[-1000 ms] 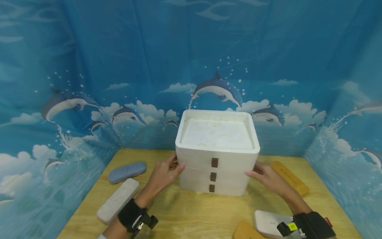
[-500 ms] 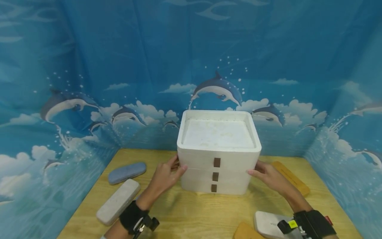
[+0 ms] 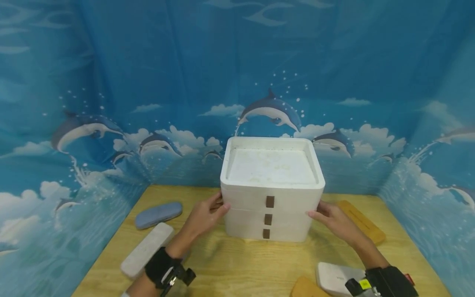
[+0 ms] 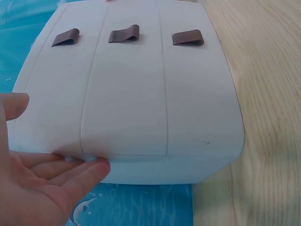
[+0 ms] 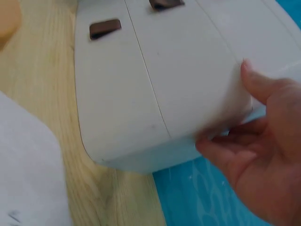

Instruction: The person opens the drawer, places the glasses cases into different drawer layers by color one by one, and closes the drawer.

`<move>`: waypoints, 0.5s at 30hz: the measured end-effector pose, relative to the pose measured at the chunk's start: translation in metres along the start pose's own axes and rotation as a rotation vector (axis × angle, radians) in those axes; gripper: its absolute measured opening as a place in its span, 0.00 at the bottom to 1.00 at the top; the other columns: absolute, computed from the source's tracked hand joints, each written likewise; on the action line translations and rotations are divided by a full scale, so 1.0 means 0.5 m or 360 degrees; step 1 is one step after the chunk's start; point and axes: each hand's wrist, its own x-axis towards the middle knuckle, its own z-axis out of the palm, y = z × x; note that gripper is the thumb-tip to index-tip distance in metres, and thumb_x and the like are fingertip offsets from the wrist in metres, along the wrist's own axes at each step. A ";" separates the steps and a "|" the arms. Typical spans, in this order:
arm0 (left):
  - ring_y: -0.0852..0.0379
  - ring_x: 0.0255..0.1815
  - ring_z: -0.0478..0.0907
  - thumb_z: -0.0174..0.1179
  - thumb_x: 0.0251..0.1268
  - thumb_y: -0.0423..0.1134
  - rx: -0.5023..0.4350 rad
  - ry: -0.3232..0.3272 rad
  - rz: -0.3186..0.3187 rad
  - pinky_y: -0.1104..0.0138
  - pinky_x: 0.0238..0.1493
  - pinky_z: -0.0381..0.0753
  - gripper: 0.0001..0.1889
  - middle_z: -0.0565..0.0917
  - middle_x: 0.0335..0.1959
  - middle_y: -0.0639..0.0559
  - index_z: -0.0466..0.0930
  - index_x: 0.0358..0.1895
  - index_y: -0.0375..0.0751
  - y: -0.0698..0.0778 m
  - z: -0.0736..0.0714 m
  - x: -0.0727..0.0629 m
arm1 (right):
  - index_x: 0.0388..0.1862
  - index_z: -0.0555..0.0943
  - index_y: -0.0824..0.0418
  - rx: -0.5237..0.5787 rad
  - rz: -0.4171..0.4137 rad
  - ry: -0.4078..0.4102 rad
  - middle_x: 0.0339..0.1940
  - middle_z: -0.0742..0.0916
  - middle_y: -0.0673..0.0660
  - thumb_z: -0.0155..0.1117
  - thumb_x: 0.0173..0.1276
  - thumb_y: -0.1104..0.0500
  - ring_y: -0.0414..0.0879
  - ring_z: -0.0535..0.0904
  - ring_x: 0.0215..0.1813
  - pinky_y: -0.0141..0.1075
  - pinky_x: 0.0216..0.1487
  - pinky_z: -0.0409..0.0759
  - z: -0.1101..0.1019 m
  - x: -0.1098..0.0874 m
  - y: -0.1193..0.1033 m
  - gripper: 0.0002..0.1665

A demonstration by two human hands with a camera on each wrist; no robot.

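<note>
Here we are with the white drawer unit (image 3: 272,190), upright at the centre of the head frame, its long front edge running left to right and three brown tabs (image 3: 268,219) lined up down the front. And look at the spacing: the left hand (image 3: 203,218) is at its left side, the right hand (image 3: 335,220) at its right, so the unit lies inward from both, and neither hand looks clearly nearer. That balance across the long axis is, I'd judge, what any shift of the unit hangs on. The wrist views show extended fingers against each side wall, thumbs apart from them and round at the front; nothing curled tight. How hard they press, I can't tell. Out on the bench (image 3: 241,264), a blue case (image 3: 158,215) sits centre left and an orange case (image 3: 363,222) beyond the right hand.
</note>
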 end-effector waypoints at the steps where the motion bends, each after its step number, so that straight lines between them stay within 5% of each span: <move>1: 0.41 0.61 0.85 0.62 0.75 0.53 -0.0002 -0.0007 -0.0020 0.50 0.58 0.87 0.35 0.82 0.67 0.38 0.67 0.78 0.40 0.003 -0.003 0.003 | 0.79 0.65 0.69 -0.0027 0.0041 0.0015 0.75 0.75 0.72 0.60 0.80 0.47 0.69 0.77 0.71 0.55 0.62 0.84 0.001 -0.003 -0.005 0.39; 8: 0.39 0.65 0.82 0.57 0.75 0.62 0.0019 -0.0006 -0.0056 0.46 0.60 0.85 0.38 0.76 0.74 0.39 0.67 0.78 0.42 0.030 -0.029 0.027 | 0.68 0.79 0.68 -0.0361 0.0370 0.0025 0.63 0.85 0.70 0.56 0.77 0.33 0.65 0.85 0.61 0.57 0.54 0.86 0.013 -0.029 -0.062 0.42; 15: 0.38 0.72 0.76 0.55 0.74 0.67 -0.0080 -0.0049 -0.0041 0.42 0.65 0.81 0.41 0.70 0.78 0.41 0.62 0.80 0.46 0.054 -0.045 0.053 | 0.63 0.82 0.69 -0.0507 0.0370 0.0122 0.57 0.88 0.70 0.56 0.79 0.36 0.63 0.87 0.55 0.55 0.50 0.87 0.030 -0.056 -0.115 0.38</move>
